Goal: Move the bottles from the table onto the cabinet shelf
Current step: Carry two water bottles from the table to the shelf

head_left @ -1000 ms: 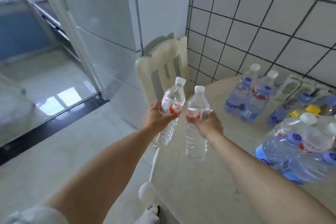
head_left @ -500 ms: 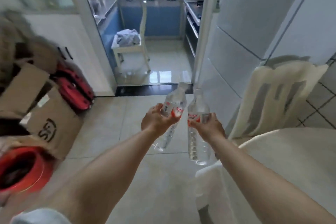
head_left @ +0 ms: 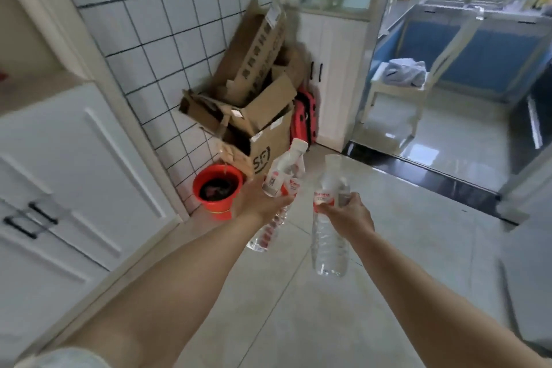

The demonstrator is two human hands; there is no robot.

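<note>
Hands (head_left: 301, 207) round clear ribbed bottles (head_left: 328, 233)

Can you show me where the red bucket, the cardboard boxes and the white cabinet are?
red bucket (head_left: 217, 205): head view, front wall.
cardboard boxes (head_left: 263, 155): head view, printed side of lowest box.
white cabinet (head_left: 74, 176): head view, door panel.

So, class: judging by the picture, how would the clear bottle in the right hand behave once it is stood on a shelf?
The bottle looks full, so probably heavy for its size. It is tall and narrow, so likely to tip if nudged. Round-bodied, it would probably roll if it fell. The right hand grips its label.
</note>
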